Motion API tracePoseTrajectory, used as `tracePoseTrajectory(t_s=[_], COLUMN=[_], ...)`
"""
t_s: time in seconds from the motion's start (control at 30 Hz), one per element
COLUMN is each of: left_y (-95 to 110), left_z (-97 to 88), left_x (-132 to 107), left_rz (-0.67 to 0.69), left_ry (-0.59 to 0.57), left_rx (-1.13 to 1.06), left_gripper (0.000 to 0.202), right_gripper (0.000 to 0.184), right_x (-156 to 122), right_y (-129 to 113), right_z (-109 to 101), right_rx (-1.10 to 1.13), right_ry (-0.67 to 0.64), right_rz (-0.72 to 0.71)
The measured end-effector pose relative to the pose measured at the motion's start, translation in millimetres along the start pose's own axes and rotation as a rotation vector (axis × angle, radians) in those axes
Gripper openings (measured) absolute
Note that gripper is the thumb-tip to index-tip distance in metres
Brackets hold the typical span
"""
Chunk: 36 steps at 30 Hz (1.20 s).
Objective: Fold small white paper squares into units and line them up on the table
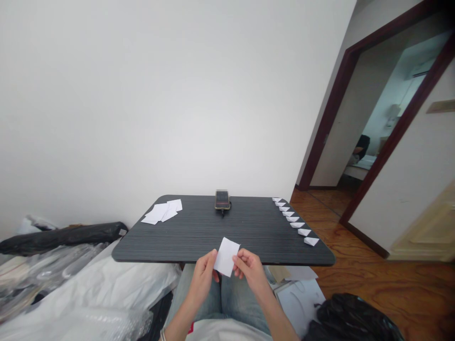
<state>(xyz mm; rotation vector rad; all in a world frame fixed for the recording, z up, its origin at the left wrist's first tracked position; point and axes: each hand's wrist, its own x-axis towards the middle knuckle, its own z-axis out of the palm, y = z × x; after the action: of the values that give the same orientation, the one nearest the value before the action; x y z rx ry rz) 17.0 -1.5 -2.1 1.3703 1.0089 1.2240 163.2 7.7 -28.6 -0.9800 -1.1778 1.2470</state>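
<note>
Faded light-blue jeans (pixel 210 299), their cloth uneven and paler in places, are worn with a white top (pixel 231 330) that shows a small red patch (pixel 191 327) at its left edge; a thin, pale band (pixel 163 335) circles the left forearm (pixel 183 313), while the right forearm (pixel 272 305), left hand (pixel 204 269) and right hand (pixel 250 266) are bare

Between the bare left hand (pixel 204 268) and bare right hand (pixel 250 266), the rectangular white paper sheet (pixel 226 257) plugs the gap! Beyond it, a broad lane opens across the black wood-grained tabletop (pixel 245 231). Straight ahead, a small dark boxy device (pixel 222 201) stands in the way, the plain white wall (pixel 213 118) just behind. Overlapping white paper sheets (pixel 158 211) flank the far left; folded white paper pieces (pixel 292 219) line the right edge.
</note>
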Motion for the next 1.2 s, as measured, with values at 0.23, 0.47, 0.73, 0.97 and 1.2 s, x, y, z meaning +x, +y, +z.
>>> tracePoseTrajectory(t_s=[0.23, 0.47, 0.73, 0.97, 1.2], left_y=[0, 7, 8, 16, 16], left_z=[-6.4, -4.0, -7.6, -19.2, -17.1], left_x=[1, -1, -2, -1, -1], left_rz=[0.007, -0.004, 0.157, 0.407, 0.427], left_ry=[0.042, 0.067, 0.102, -0.001, 0.029], left_rx=[0.060, -0.028, -0.113, 0.259, 0.252], left_gripper=[0.045, 0.044, 0.032, 0.012, 0.009], right_gripper=[0.027, 0.017, 0.018, 0.017, 0.014], right_x=[-5, -16, -11, -16, -17], right_y=[-8, -19, -15, -23, -22], right_z=[2, 1, -3, 1, 2], right_rx=[0.037, -0.305, -0.250, -0.218, -0.193], right_ry=[0.104, 0.027, 0.093, 0.038, 0.043], right_rz=[-0.169, -0.474, -0.485, -0.483, -0.492])
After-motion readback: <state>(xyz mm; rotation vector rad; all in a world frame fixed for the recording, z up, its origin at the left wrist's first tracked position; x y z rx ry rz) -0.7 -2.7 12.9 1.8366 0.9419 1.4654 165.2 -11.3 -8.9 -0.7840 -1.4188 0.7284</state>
